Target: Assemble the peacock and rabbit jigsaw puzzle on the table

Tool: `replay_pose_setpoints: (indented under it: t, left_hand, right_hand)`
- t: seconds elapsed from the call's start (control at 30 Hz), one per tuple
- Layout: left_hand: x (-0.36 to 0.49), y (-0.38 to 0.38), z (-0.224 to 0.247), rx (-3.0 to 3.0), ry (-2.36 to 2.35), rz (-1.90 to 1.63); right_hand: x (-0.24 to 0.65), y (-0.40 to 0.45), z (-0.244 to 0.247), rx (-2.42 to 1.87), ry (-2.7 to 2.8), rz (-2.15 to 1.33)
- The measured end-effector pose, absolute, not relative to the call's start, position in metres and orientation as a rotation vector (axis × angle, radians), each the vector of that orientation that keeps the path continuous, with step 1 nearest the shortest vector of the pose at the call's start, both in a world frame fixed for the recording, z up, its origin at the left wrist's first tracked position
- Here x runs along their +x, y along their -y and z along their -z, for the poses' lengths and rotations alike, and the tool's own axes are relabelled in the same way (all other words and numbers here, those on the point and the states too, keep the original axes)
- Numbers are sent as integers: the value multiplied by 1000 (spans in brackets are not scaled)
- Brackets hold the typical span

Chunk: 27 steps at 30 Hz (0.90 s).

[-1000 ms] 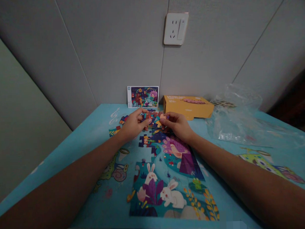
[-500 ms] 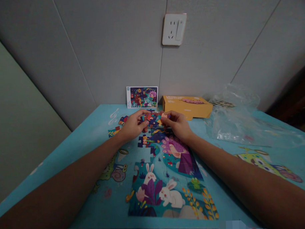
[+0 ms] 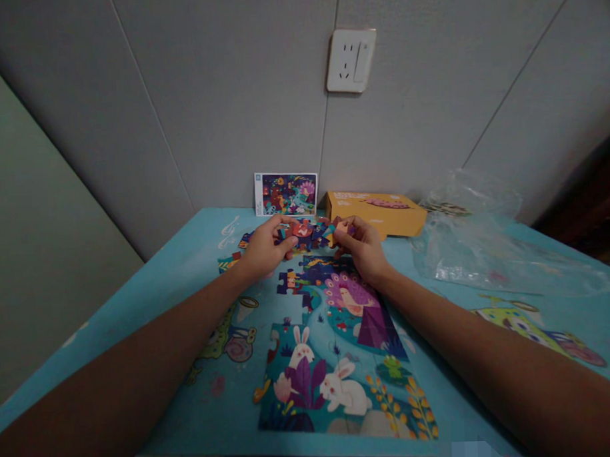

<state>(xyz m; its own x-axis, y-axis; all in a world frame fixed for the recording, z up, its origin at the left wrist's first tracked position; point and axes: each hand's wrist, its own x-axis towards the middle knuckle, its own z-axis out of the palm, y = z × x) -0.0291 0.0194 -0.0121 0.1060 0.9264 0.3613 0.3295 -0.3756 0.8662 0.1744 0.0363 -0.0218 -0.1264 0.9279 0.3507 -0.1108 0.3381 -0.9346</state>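
Note:
My left hand (image 3: 268,246) is closed on a red and dark jigsaw piece (image 3: 302,230) above the far part of the table. To its right, my right hand (image 3: 363,246) pinches a jigsaw piece (image 3: 342,228) with orange and brown on it. Several loose pieces lie between and behind the hands. Below them lies a partly joined jigsaw puzzle (image 3: 348,380) with white rabbits, a pink peacock and a frog. Its left side has a gap where the blue tabletop shows. More loose pieces (image 3: 229,261) lie beside my left wrist, partly hidden by it.
A picture card (image 3: 286,194) leans on the grey wall, below a white socket (image 3: 352,60). Right of the card sits a yellow box (image 3: 377,212). Crumpled clear plastic bags (image 3: 465,243) lie at the right. The blue table (image 3: 152,294) has printed cartoon figures.
My hands have moved slightly apart, the right one a little to the right with its piece. The red piece in my left hand shows more of its face.

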Motion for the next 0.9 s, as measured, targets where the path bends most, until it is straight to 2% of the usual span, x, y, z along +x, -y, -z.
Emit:
replay_pose_setpoints:
  t: [0.27, 0.63, 0.9]
  left_hand:
    - [-28, -19, 14, 1822, -1119, -1188]
    - [-29, -19, 12, 1770, -1157, -1190]
    - [-28, -21, 12, 1685, -1195, -1165]
  right_hand:
    - [171, -32, 19, -795, 1522, -1214]
    - [174, -37, 21, -871, 1335, -1081]
    - [173, -37, 23, -870, 1476, -984]
